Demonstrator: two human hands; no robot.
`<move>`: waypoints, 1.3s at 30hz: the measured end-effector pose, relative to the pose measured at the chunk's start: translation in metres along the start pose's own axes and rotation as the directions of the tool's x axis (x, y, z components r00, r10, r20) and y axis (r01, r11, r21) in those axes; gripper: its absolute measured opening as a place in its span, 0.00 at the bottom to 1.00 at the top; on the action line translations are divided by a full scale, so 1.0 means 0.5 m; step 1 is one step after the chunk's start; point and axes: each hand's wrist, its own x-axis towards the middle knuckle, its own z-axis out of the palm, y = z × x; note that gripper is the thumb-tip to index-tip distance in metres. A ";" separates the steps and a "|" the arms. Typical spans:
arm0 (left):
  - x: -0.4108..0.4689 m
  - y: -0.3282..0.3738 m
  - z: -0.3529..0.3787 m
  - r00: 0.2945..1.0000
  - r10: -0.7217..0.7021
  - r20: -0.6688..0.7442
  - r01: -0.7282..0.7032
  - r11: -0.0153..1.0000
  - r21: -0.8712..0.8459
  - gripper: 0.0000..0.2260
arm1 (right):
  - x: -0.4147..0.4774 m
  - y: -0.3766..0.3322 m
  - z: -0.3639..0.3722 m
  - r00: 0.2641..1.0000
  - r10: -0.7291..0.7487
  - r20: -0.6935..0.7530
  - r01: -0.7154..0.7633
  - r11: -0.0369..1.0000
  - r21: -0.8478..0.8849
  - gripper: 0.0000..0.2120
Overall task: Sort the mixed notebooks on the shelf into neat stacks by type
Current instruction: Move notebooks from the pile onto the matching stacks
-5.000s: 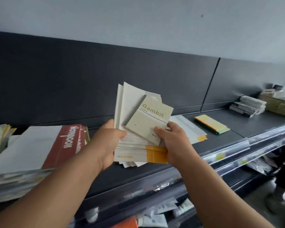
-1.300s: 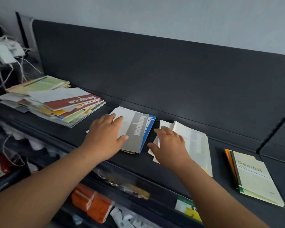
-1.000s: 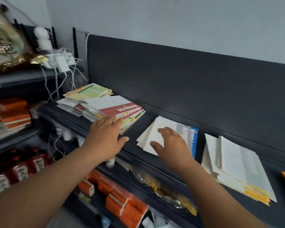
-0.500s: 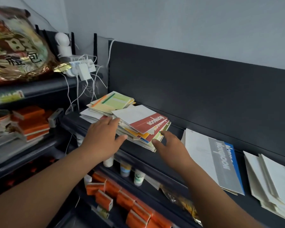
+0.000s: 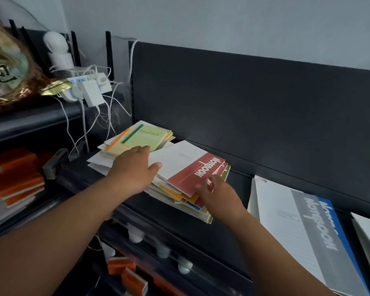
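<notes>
**Dark shelving against a pale wall**

A plain, pale grey-blue wall (image 5: 222, 20) fills the view from 11 to 2 o'clock, evenly lit. Below it stands a dark matte back panel (image 5: 265, 99). At its foot the dark shelf (image 5: 239, 184) runs from 9 toward 4 o'clock. At 10 o'clock a neighbouring rack (image 5: 41, 120) carries white plugs (image 5: 91, 92) and loose cables (image 5: 84, 129). Lower tiers (image 5: 212, 253) sit in shadow at 6 o'clock
</notes>
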 end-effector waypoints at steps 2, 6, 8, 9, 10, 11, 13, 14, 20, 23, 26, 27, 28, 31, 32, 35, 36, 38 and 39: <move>0.032 -0.002 0.005 0.999 -0.007 0.051 0.007 1.000 0.003 0.23 | 0.013 -0.007 0.007 1.000 0.025 0.009 -0.025 1.000 -0.007 0.17; 0.072 -0.013 0.020 0.987 -0.010 0.158 0.004 0.999 0.041 0.24 | 0.019 -0.021 0.023 0.997 0.078 -0.004 -0.078 0.996 -0.033 0.20; 0.075 -0.011 0.029 0.986 0.025 0.163 -0.031 0.999 0.038 0.23 | 0.019 -0.024 0.029 0.993 0.116 -0.021 -0.117 0.993 -0.030 0.20; 0.075 -0.009 0.033 0.987 0.047 0.155 -0.051 0.998 0.025 0.23 | 0.019 -0.026 0.031 0.990 0.141 -0.029 -0.141 0.990 -0.004 0.20; 0.074 -0.008 0.033 0.986 0.064 0.154 -0.066 0.998 0.009 0.23 | 0.019 -0.029 0.032 0.986 0.164 -0.038 -0.162 0.986 0.037 0.19; 0.075 -0.008 0.032 0.984 0.072 0.162 -0.070 0.997 -0.013 0.23 | 0.019 -0.033 0.032 0.982 0.183 -0.048 -0.179 0.980 0.082 0.19; 0.084 -0.013 0.025 0.978 0.047 0.202 -0.033 0.997 -0.071 0.21 | 0.015 -0.041 0.033 0.974 0.212 -0.075 -0.199 0.969 0.148 0.19; 0.088 -0.016 0.020 0.973 0.028 0.227 -0.003 0.994 -0.108 0.20 | 0.012 -0.045 0.034 0.970 0.227 -0.090 -0.209 0.963 0.172 0.20; 0.099 -0.005 0.018 0.871 -0.028 0.491 0.384 0.662 -0.644 0.11 | 0.001 -0.053 0.050 0.932 0.322 -0.166 -0.259 0.913 0.316 0.23; 0.102 -0.006 0.029 0.812 -0.004 0.583 0.497 0.527 -0.689 0.10 | -0.002 -0.051 0.056 0.920 0.351 -0.172 -0.264 0.883 0.388 0.24; 0.104 -0.009 0.027 0.781 0.035 0.624 0.544 0.453 -0.706 0.06 | 0.000 -0.045 0.060 0.909 0.366 -0.199 -0.252 0.864 0.436 0.21; 0.104 -0.011 0.025 0.770 0.059 0.636 0.558 0.422 -0.715 0.07 | -0.001 -0.045 0.060 0.905 0.368 -0.212 -0.243 0.858 0.453 0.20; 0.104 -0.013 0.025 0.761 0.083 0.643 0.572 0.384 -0.725 0.08 | -0.001 -0.045 0.059 0.901 0.374 -0.221 -0.236 0.848 0.475 0.19; 0.103 -0.017 0.024 0.758 0.145 0.636 0.578 0.303 -0.758 0.13 | -0.004 -0.049 0.051 0.874 0.427 -0.233 -0.208 0.762 0.614 0.17; 0.102 -0.017 0.022 0.763 0.162 0.626 0.571 0.287 -0.769 0.14 | -0.007 -0.051 0.046 0.861 0.454 -0.228 -0.202 0.717 0.667 0.15; 0.100 -0.010 0.017 0.783 0.207 0.586 0.538 0.246 -0.806 0.15 | -0.014 -0.051 0.033 0.840 0.501 -0.209 -0.181 0.621 0.762 0.12; 0.099 -0.006 0.016 0.790 0.223 0.571 0.526 0.232 -0.818 0.16 | -0.016 -0.049 0.030 0.834 0.510 -0.210 -0.187 0.620 0.762 0.11; 0.095 0.001 0.013 0.796 0.254 0.549 0.514 0.195 -0.835 0.16 | -0.022 -0.046 0.022 0.821 0.524 -0.228 -0.199 0.636 0.746 0.11; 0.092 0.005 0.012 0.794 0.275 0.543 0.513 0.176 -0.840 0.16 | -0.026 -0.045 0.017 0.818 0.525 -0.235 -0.203 0.647 0.735 0.11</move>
